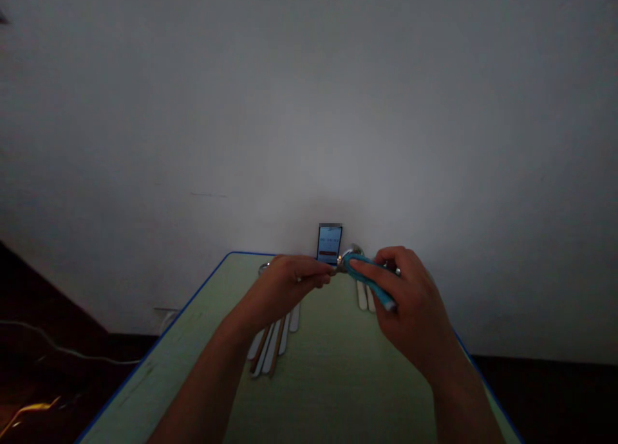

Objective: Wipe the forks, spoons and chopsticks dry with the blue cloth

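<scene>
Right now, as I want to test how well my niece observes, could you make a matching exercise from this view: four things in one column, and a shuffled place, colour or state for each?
1. Phone
2. Cloth
3. Table
4. Brown handles

A. Pale green with a blue edge
B. Lying among white handles
C. Upright by the wall, screen lit
D. Blue, in the fingers of the right hand

Right pairs: 1-C, 2-D, 3-A, 4-B

tiny, blurred, illegible text on the phone screen
</scene>
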The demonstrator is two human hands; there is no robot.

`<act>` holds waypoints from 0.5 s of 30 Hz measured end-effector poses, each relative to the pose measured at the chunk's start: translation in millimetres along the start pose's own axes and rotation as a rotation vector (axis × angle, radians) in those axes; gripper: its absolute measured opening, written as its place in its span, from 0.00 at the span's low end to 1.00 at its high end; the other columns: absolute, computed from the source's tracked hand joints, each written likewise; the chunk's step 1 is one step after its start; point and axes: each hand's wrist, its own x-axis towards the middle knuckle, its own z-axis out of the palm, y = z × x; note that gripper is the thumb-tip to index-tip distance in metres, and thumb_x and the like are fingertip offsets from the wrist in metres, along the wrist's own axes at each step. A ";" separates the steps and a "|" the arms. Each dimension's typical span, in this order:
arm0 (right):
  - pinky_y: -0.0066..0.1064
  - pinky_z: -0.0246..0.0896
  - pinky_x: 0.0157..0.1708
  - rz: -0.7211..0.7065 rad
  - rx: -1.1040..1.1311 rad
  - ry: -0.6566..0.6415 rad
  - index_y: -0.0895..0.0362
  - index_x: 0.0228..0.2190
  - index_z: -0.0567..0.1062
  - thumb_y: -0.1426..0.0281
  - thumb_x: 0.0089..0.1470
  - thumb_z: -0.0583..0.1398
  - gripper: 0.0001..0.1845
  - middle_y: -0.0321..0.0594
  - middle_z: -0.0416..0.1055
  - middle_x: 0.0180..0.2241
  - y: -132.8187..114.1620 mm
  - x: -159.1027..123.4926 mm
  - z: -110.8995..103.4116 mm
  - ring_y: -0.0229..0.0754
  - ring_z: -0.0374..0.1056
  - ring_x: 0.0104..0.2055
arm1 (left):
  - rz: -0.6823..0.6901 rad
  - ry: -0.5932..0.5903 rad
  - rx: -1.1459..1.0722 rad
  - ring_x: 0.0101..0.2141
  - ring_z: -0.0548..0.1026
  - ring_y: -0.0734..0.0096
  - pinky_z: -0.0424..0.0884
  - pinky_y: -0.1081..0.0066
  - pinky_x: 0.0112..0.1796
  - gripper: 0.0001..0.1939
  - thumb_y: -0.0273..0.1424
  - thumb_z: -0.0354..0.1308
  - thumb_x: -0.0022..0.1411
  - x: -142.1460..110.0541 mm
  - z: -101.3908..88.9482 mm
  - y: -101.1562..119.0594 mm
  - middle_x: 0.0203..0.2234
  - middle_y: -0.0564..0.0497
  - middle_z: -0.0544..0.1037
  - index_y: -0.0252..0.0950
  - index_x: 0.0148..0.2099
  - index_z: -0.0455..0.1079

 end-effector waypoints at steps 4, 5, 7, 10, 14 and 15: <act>0.41 0.60 0.37 -0.002 -0.002 0.012 0.52 0.47 0.71 0.83 0.45 0.54 0.27 0.43 0.61 0.39 -0.3 0.7 0.4 0.45 0.58 0.39 | 0.002 0.000 -0.003 0.31 0.76 0.72 0.68 0.75 0.33 0.10 0.31 0.55 0.60 -0.7 0.0 -0.1 0.30 0.51 0.81 0.36 0.40 0.76; 0.41 0.60 0.37 -0.003 -0.005 0.017 0.52 0.47 0.71 0.83 0.45 0.54 0.27 0.43 0.61 0.38 -0.2 1.0 0.5 0.45 0.58 0.39 | 0.004 -0.001 -0.006 0.31 0.76 0.72 0.68 0.74 0.34 0.10 0.32 0.54 0.60 -0.9 0.1 -0.2 0.31 0.51 0.80 0.36 0.40 0.76; 0.41 0.60 0.37 -0.005 -0.006 0.019 0.52 0.47 0.71 0.83 0.45 0.54 0.27 0.43 0.61 0.38 0.3 1.3 0.9 0.45 0.58 0.39 | 0.006 -0.003 -0.008 0.32 0.76 0.72 0.68 0.74 0.34 0.11 0.32 0.54 0.61 -1.2 0.2 -0.7 0.31 0.51 0.80 0.36 0.40 0.76; 0.41 0.60 0.36 -0.004 -0.008 0.021 0.52 0.47 0.70 0.82 0.45 0.54 0.27 0.43 0.61 0.38 1.5 0.8 1.6 0.45 0.59 0.39 | 0.002 -0.010 0.003 0.31 0.76 0.72 0.68 0.74 0.34 0.11 0.32 0.54 0.60 -1.2 0.2 -1.7 0.30 0.51 0.80 0.37 0.41 0.76; 0.40 0.60 0.36 0.009 -0.006 0.032 0.51 0.47 0.70 0.82 0.46 0.54 0.27 0.43 0.61 0.38 2.3 0.0 2.7 0.45 0.59 0.39 | 0.003 -0.003 -0.001 0.31 0.76 0.72 0.69 0.74 0.34 0.10 0.30 0.55 0.59 -1.2 -0.1 -3.6 0.30 0.51 0.81 0.37 0.40 0.76; 0.40 0.61 0.36 0.011 -0.005 0.036 0.51 0.47 0.70 0.82 0.46 0.54 0.27 0.43 0.61 0.38 2.4 -0.1 2.8 0.45 0.59 0.39 | 0.001 -0.002 -0.004 0.31 0.76 0.72 0.69 0.74 0.34 0.09 0.30 0.55 0.59 -1.2 -0.1 -3.9 0.31 0.51 0.81 0.37 0.40 0.76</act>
